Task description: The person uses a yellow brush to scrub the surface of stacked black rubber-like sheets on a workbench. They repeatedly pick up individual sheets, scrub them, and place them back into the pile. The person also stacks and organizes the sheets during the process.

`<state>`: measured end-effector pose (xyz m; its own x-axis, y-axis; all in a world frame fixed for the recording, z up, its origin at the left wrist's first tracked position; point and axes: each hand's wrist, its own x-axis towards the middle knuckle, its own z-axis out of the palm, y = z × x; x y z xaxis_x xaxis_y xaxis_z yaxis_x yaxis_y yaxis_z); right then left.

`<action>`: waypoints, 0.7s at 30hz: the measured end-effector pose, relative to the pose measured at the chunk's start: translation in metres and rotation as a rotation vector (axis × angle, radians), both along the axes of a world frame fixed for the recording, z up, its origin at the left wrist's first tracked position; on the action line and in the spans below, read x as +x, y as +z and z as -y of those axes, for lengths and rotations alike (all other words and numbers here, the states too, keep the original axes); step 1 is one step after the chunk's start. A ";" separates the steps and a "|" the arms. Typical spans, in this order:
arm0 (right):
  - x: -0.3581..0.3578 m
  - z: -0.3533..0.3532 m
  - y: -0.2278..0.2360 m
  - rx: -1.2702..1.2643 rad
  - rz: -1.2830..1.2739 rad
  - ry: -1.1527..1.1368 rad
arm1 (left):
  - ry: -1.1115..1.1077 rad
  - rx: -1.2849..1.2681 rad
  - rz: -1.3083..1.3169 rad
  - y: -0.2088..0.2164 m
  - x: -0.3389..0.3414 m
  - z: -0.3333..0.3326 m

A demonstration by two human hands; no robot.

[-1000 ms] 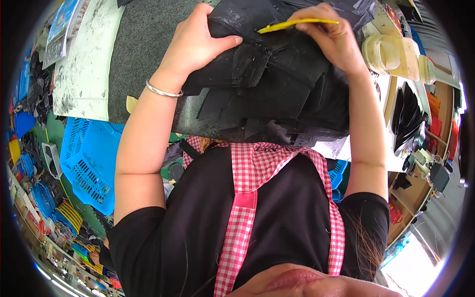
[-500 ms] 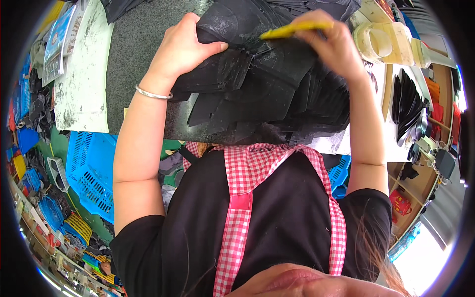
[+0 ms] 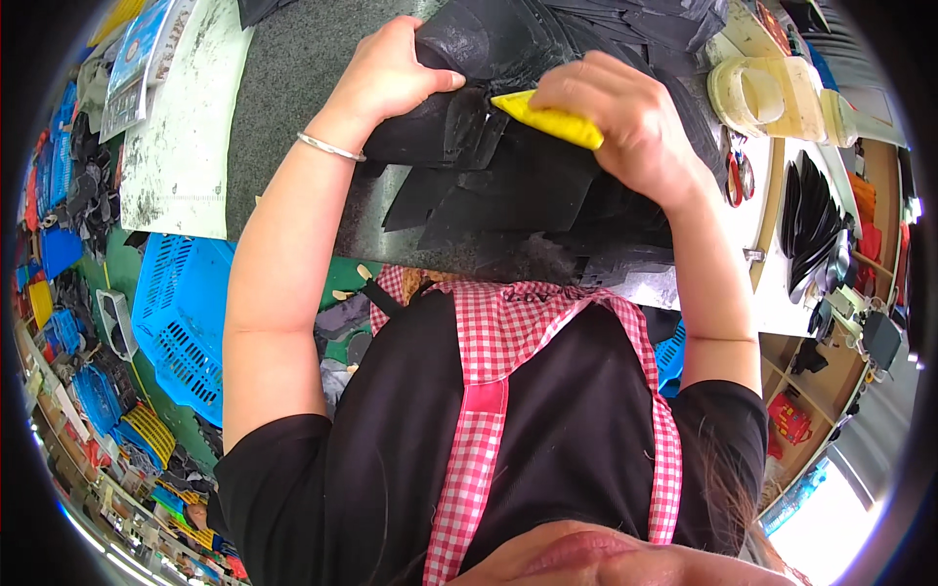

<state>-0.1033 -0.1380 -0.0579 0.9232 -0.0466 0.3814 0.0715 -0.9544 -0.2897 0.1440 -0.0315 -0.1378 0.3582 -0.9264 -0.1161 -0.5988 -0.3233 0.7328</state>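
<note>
Overlapping thin black sheets (image 3: 518,190) lie in a loose, fanned pile before me, with pale dusty smears on some of them. My left hand (image 3: 386,73) is closed on the pile's left side, thumb pressed on top near a rounded black piece (image 3: 464,39); its other fingers are mostly hidden. In my right hand (image 3: 635,122) is a flat yellow tool (image 3: 557,124), whose exact kind I cannot make out. Its pointed end meets the sheets just right of my left thumb.
Beneath the pile is a dark speckled tabletop (image 3: 293,78), with a white sheet (image 3: 181,146) at its left. To the right are a yellowish container (image 3: 782,93), red-handled scissors (image 3: 738,176) and fanned black pieces (image 3: 811,215). A blue basket (image 3: 181,332) stands low at left.
My right hand has come nearer and a little left with the yellow tool, which now slants down toward the right. My left hand keeps its hold. The scissors have come into sight.
</note>
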 end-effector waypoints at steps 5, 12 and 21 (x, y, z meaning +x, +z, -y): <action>-0.002 -0.011 0.019 -0.023 -0.029 0.041 | -0.030 0.007 -0.040 0.002 0.005 -0.004; 0.006 -0.047 -0.002 -0.129 -0.154 0.130 | -0.159 0.079 -0.223 0.005 0.019 -0.002; 0.019 -0.020 0.009 0.094 -0.225 0.077 | -0.186 0.145 -0.119 0.046 0.012 -0.004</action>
<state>-0.0846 -0.1177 -0.0485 0.9865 0.0012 0.1635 0.0664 -0.9167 -0.3940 0.1564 -0.0276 -0.0919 0.1591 -0.9456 -0.2839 -0.5705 -0.3227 0.7552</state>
